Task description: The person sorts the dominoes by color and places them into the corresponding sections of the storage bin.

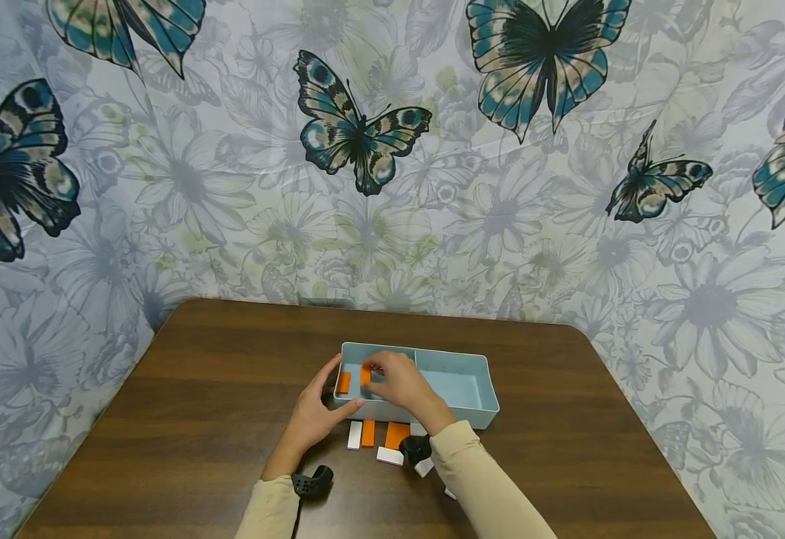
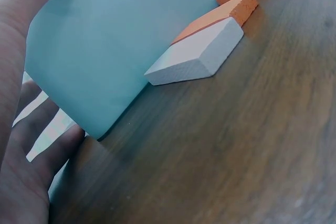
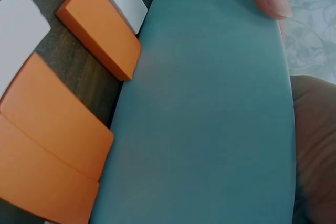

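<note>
A light blue box [image 1: 476, 419] with a divider stands on the table. My left hand [image 1: 314, 408] holds its left end, thumb at the front rim and fingers along the side, as the left wrist view also shows. Over the left compartment, my right hand [image 1: 399, 380] pinches an upright orange block [image 1: 365, 373] between thumb and fingers. Another orange block [image 1: 343, 382] is inside that compartment against the left wall. In the right wrist view the box's front wall [image 3: 210, 108] hides the block and most of the fingers.
Along the box's front lie a white block [image 1: 355, 435], an orange block [image 1: 368, 433] and wider orange blocks [image 1: 397, 435]. Another white block [image 1: 389, 456] lies nearer, with more partly behind the right wrist. A butterfly-print cloth [image 1: 365, 247] hangs behind the brown table [image 1: 197, 419].
</note>
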A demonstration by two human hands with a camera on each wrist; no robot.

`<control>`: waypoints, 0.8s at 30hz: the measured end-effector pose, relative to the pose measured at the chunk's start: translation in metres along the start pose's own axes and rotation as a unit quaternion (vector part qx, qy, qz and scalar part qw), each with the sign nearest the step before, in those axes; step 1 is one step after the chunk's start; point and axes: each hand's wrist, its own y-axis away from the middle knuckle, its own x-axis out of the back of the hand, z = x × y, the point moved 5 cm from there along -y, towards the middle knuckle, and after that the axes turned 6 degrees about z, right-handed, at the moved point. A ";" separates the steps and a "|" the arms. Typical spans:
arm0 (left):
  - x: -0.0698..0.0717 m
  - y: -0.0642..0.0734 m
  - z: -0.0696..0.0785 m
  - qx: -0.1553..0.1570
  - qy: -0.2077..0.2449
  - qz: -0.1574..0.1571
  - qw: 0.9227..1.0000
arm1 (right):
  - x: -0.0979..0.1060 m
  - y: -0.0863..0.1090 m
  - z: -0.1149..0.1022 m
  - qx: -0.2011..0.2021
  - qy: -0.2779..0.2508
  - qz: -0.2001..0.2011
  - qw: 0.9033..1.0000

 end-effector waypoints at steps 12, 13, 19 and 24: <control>0.001 0.000 -0.001 -0.005 0.001 0.005 1.000 | -0.008 -0.008 0.000 -0.008 0.002 -0.026 1.000; 0.001 -0.001 -0.001 -0.006 0.001 0.006 1.000 | -0.009 -0.009 0.000 -0.008 -0.001 -0.029 1.000; 0.001 -0.001 0.000 -0.013 0.006 0.010 1.000 | -0.015 -0.013 0.001 -0.012 -0.006 -0.045 0.999; 0.000 0.000 0.000 -0.012 0.006 0.007 1.000 | -0.018 -0.014 0.002 -0.016 -0.001 -0.063 0.998</control>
